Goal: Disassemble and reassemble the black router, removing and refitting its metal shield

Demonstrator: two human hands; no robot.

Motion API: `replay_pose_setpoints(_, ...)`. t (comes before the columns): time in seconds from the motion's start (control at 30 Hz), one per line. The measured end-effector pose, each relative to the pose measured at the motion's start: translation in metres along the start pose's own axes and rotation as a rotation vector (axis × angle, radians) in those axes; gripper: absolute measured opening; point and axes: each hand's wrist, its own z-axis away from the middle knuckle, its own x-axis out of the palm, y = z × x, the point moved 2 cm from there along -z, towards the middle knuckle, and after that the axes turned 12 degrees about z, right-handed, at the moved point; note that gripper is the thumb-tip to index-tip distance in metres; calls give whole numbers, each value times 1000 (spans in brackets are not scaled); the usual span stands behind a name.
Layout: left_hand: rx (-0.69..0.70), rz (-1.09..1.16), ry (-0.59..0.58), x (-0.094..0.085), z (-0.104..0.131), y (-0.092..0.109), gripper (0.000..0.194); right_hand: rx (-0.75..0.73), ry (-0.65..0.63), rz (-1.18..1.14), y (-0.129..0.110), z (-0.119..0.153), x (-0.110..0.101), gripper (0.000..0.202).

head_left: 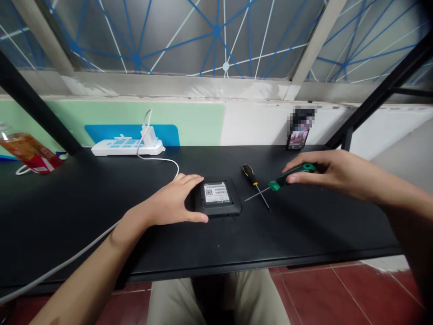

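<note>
A flat black electronic box (221, 209) with a white printed label lies on the dark table. My left hand (176, 198) grips its left side, thumb along the front edge and fingers at the back corner. In my right hand (324, 171) is a green-handled screwdriver (297, 170), its thin shaft pointing left and down. The tip ends just right of the box, apart from it. Beneath that shaft, a second screwdriver (250, 174) with a black and yellow handle rests on the table, the two shafts crossing in view.
A white power strip (126, 147) with a plugged-in charger (149, 136) stands along the wall. Its white cable (158, 159) runs toward my left hand. At the far left is a drink bottle (32, 151). A phone (299, 133) leans on the wall at the back right.
</note>
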Motion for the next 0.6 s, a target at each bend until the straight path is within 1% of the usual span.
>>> replay_pose_setpoints(0.03,-10,3,-3,0,0,0,100,-24,-41,44,-6,-4,-4,69)
replay_pose_setpoints(0.07,-19,6,-6,0,0,0,101,-32,-55,96,-12,-8,-9,69)
replay_pose_setpoints(0.1,-26,9,-7,0,0,1,102,-70,-64,143,-19,-12,-13,67)
replay_pose_setpoints(0.17,-32,18,0,0,0,1,102,-162,-53,209,-34,-18,-19,65)
replay_pose_setpoints(0.23,-26,26,10,0,0,2,100,-204,-17,256,-48,-22,-23,63)
replay_pose_setpoints(0.3,-15,32,17,0,0,1,99,-244,-10,265,-57,-23,-22,59)
replay_pose_setpoints(0.4,-9,38,24,1,-1,0,98,-294,-8,236,-60,-25,-18,51)
replay_pose_setpoints(0.6,-19,41,29,1,0,0,99,-309,-38,150,-46,-30,-14,54)
